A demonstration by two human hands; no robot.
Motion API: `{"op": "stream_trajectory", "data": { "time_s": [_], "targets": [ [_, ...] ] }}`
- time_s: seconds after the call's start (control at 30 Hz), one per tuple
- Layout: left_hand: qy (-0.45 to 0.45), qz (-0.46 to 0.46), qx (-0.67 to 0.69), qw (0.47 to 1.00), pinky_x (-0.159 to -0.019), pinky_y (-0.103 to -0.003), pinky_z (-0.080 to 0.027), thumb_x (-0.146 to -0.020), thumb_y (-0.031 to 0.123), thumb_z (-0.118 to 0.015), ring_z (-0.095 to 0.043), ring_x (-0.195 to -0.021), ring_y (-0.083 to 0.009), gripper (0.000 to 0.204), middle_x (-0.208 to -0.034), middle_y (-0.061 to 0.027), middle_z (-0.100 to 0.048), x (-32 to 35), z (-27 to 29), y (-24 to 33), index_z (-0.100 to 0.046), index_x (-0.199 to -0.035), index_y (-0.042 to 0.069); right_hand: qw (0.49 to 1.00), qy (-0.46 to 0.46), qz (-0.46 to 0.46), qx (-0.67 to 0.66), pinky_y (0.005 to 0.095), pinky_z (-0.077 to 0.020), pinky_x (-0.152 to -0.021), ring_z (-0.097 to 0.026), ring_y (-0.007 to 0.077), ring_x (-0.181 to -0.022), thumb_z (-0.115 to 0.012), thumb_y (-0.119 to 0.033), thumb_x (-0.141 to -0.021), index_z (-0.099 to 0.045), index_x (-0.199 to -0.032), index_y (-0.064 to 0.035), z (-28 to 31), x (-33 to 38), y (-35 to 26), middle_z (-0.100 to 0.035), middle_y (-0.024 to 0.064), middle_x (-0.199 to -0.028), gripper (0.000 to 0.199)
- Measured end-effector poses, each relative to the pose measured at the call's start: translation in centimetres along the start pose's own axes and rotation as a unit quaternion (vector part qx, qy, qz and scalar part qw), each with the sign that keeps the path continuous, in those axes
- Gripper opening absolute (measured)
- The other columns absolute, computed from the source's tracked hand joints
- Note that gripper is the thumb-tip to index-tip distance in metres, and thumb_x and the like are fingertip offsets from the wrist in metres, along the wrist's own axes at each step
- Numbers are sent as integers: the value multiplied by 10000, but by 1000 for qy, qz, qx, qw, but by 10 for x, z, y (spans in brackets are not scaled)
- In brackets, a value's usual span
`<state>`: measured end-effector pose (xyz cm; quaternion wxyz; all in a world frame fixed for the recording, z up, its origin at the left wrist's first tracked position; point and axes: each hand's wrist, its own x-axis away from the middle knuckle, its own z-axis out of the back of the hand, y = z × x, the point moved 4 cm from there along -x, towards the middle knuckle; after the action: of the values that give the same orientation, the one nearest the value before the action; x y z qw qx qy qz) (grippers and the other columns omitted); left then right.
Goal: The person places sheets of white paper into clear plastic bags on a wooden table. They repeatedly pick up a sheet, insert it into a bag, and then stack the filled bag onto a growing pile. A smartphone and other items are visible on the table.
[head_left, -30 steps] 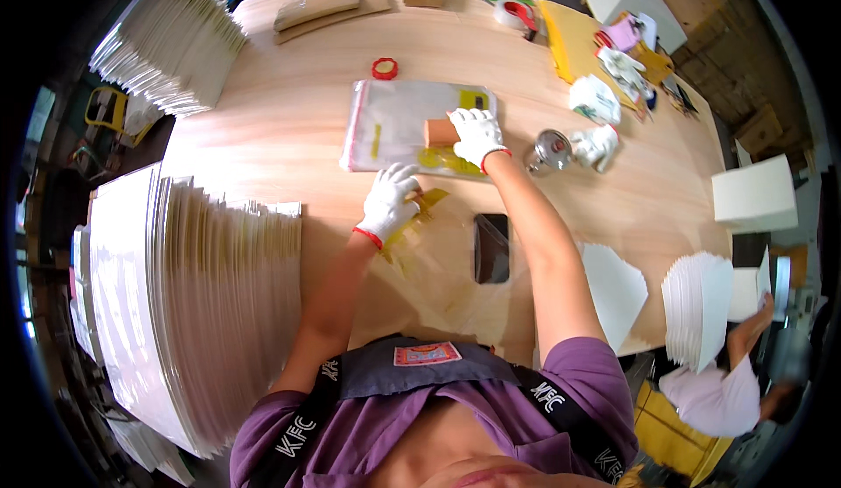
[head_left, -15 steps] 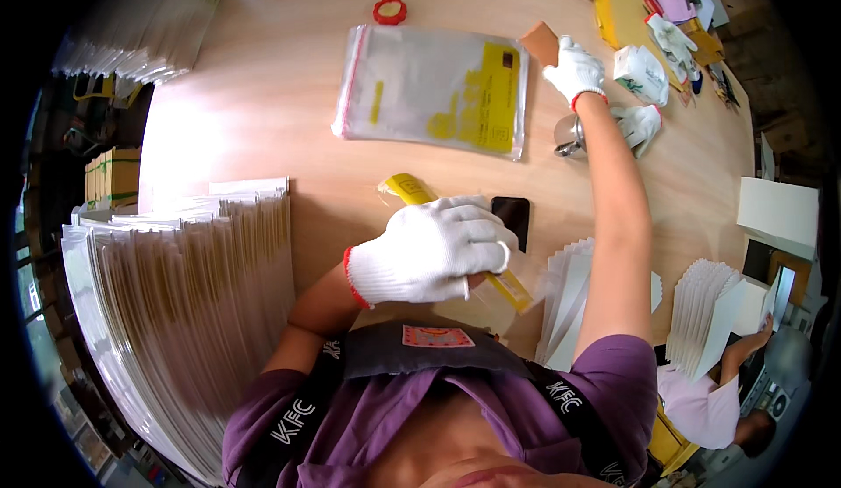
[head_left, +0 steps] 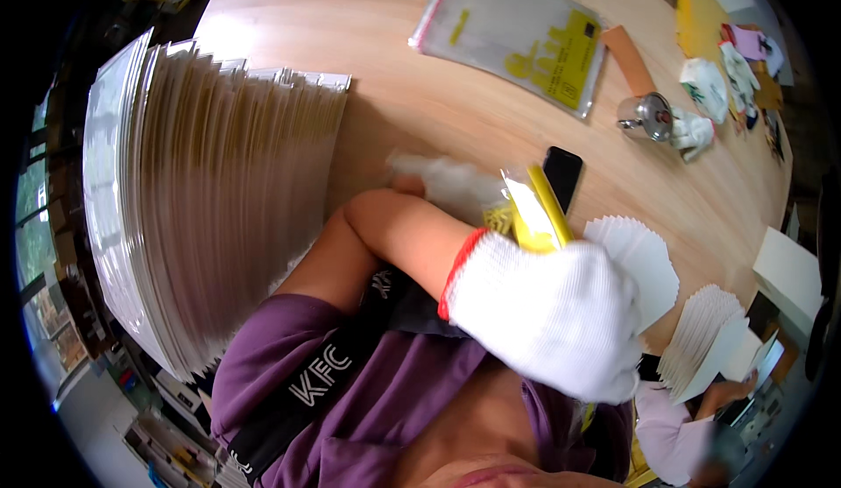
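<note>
My left hand (head_left: 547, 317), in a white knit glove with a red cuff, is raised close to the camera, its fingers closed on a clear plastic bag with yellow print (head_left: 536, 216). The bag is folded or bunched and sticks up past the hand. Behind my left forearm is a blurred white glove (head_left: 451, 183), apparently my right hand, with a bare fingertip showing toward the stack of white flat envelopes (head_left: 236, 155). Its forearm is hidden, and I cannot make out its grip. A black phone (head_left: 562, 177) lies just beyond the held bag.
A pile of clear bags with yellow print (head_left: 517, 37) lies at the table's far side. Beside it are an orange-brown strip (head_left: 629, 60), a metal cup (head_left: 646, 117) and a spare glove (head_left: 692, 131). Fanned white cards (head_left: 639, 265) sit at right. Another person's arm (head_left: 723, 396) shows lower right.
My right hand has left the orange-brown strip and swung left, near my left forearm. My left hand has risen toward me with the bag. The whole view has turned and shifted.
</note>
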<state>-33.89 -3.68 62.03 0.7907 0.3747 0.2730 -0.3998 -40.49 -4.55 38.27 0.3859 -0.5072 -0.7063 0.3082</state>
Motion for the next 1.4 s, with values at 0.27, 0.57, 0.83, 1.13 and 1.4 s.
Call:
{"op": "stream_trajectory", "data": {
  "time_s": [0.27,0.57,0.83,1.13,1.4],
  "targets": [
    [82,395,56,913,-718,-276,-470,-830,131,-596,-583,-783,-133,270,-884,-73,-660,73,25,-161,-618,-1043,-34,984,95,-21,-149,379,-464,-930,-578,251,-1075,-332,-459,-979,-447,-1281,52,16,49,35,-525,195,-1263,605],
    [108,562,-80,816,-669,-334,-440,-807,274,-587,-600,-713,-241,264,-744,-137,-628,165,58,-188,-656,-939,56,932,213,221,-194,448,-471,-920,-601,318,-1033,-406,-638,-877,-370,-1352,0,-6,185,18,-570,215,-1197,796],
    [155,392,-239,875,-737,-379,-496,-733,252,-676,-621,-855,-273,308,-982,-96,-642,108,-4,-87,-614,-1009,128,841,525,110,-71,238,-491,-597,-587,104,-600,-571,-126,-884,-605,-899,-38,-4,139,79,-623,36,-765,96],
    [-152,528,-233,802,-812,-430,-484,-685,250,-698,-526,-1057,-311,490,-1113,-130,-524,198,-125,-76,-503,-1117,124,827,538,147,67,230,-430,-549,-521,63,-602,-550,-78,-851,-617,-837,-40,4,112,114,-590,-5,-701,79],
    [-108,489,-194,844,-793,-429,-478,-710,177,-638,-550,-988,-326,378,-1038,-144,-551,203,-131,-64,-517,-1060,98,841,509,96,154,226,-422,-518,-521,56,-555,-549,-133,-882,-650,-961,-19,-12,108,112,-597,-4,-681,171]
  ]
}}
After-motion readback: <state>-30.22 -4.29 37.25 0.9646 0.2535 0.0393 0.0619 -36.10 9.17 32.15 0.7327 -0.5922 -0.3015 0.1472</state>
